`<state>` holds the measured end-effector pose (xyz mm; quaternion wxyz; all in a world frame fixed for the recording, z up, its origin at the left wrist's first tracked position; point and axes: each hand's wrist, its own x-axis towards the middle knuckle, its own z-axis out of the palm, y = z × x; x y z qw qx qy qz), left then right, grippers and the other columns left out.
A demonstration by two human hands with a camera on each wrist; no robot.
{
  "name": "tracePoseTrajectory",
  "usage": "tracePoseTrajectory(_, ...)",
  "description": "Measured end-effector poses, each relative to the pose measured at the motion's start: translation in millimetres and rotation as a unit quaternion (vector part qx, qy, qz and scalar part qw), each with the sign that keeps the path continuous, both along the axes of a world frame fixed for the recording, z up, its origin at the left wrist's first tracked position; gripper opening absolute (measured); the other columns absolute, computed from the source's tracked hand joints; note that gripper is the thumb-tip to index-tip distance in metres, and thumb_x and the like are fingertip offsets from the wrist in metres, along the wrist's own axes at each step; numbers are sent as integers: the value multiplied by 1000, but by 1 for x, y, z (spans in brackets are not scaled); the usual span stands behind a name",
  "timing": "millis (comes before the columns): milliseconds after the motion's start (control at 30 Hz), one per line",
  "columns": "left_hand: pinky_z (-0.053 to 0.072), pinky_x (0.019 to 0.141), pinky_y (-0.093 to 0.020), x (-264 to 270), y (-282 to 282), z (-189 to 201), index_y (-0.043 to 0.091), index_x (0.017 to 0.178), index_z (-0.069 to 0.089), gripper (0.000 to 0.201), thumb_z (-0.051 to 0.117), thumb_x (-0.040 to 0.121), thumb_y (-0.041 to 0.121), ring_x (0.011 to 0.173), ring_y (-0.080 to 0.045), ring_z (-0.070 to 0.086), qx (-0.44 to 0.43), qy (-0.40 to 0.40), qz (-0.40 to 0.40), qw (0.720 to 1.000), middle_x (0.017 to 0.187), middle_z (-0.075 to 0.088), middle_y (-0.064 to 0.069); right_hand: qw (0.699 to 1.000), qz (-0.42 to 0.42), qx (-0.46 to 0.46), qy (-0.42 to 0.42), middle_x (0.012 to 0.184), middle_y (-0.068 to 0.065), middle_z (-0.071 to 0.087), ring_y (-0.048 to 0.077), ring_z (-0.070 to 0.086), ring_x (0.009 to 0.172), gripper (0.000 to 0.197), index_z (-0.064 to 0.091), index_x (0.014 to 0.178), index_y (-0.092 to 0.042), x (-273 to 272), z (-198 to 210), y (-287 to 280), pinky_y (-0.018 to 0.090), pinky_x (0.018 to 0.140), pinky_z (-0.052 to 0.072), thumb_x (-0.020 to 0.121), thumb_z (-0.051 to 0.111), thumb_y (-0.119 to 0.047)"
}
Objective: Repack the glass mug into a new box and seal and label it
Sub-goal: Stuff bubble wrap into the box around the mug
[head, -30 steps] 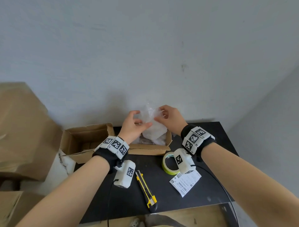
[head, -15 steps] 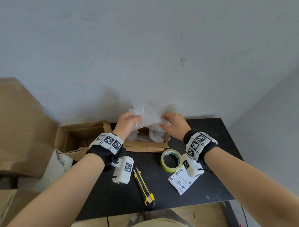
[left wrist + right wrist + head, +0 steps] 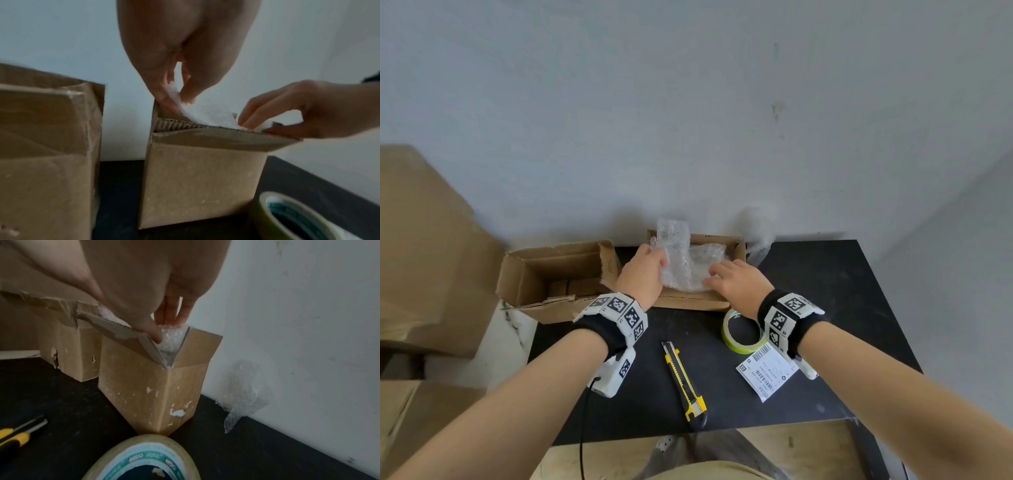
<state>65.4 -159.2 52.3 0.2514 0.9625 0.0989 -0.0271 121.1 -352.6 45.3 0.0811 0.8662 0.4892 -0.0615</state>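
A bundle of clear bubble wrap [image 3: 683, 270] sits in the small open cardboard box [image 3: 690, 303] at the back of the black table; no mug shows through it. One strip of the wrap stands up above the box's far left corner. My left hand [image 3: 654, 263] pinches the wrap at the box's left side, thumb against finger in the left wrist view [image 3: 176, 97]. At the box's right side my right hand [image 3: 717, 277] holds the wrap between thumb and fingers [image 3: 166, 327], just inside the near flap [image 3: 123, 332].
An older open box [image 3: 551, 274] lies on its side left of the small one. A green tape roll [image 3: 743, 332], a yellow utility knife [image 3: 685, 383] and a printed label [image 3: 767, 370] lie on the table [image 3: 842, 308] in front. Loose bubble wrap [image 3: 756, 240] leans on the wall. Large cartons [image 3: 421, 257] stand at the left.
Both hands have come down with the bubble wrap, from above the small box to inside its opening.
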Motion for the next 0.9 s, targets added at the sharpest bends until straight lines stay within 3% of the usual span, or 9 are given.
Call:
tracePoseTrajectory(133, 48, 84, -34, -7, -10, -6, 12, 121, 53, 32, 49, 90, 3, 98, -21, 52, 92, 41, -84, 991, 118, 44, -5, 999, -11, -35, 11, 129, 8, 47, 26, 45, 116, 42, 47, 131, -18, 1, -5, -8, 35, 99, 33, 91, 47, -6)
tracePoseTrajectory(400, 49, 84, -35, -13, -34, -18, 8, 114, 56, 23, 50, 91, 8, 108, -23, 47, 150, 62, -96, 982, 123, 42, -9, 995, -75, -41, 54, 134, 6, 43, 24, 39, 125, 44, 43, 135, -20, 15, -2, -32, 33, 104, 31, 94, 42, -7)
tracePoseTrajectory(500, 48, 86, -35, -9, -38, -13, 6, 116, 55, 26, 51, 90, 7, 120, -27, 39, 197, 86, -75, 974, 137, 29, -16, 986, -126, 14, 112, 140, 6, 41, 24, 40, 127, 52, 38, 139, -14, 13, -1, -29, 34, 101, 38, 90, 42, 3)
tracePoseTrajectory(567, 46, 85, -33, -8, -38, -8, 6, 119, 51, 30, 51, 89, 5, 120, -29, 37, 234, 60, -80, 967, 134, 31, -16, 980, -144, 42, 129, 140, 7, 42, 26, 43, 125, 53, 41, 138, -11, 14, -3, -24, 37, 98, 43, 88, 43, 7)
tracePoseTrajectory(633, 41, 89, -33, -8, -36, -6, 8, 125, 46, 42, 57, 85, 6, 120, -28, 38, 272, 5, -133, 953, 131, 37, -14, 980, -144, 51, 129, 135, 8, 45, 26, 46, 121, 47, 48, 131, -9, 16, -6, -19, 39, 95, 45, 87, 45, 6)
tracePoseTrajectory(733, 30, 105, -38, -8, -32, -10, 12, 132, 45, 50, 59, 85, 11, 132, -27, 32, 308, -10, -225, 924, 143, 33, -11, 974, -158, 53, 151, 137, 7, 43, 25, 45, 123, 46, 47, 133, -10, 17, -6, -14, 37, 100, 42, 89, 47, 0)
tracePoseTrajectory(900, 3, 118, -45, -15, -18, -22, 20, 143, 34, 45, 35, 100, 33, 143, -19, 20, 285, 46, -212, 934, 156, 19, -2, 962, -176, 40, 204, 154, 10, 21, 29, 29, 138, 56, 25, 147, -16, 13, 2, -5, 36, 112, 27, 95, 43, -18)
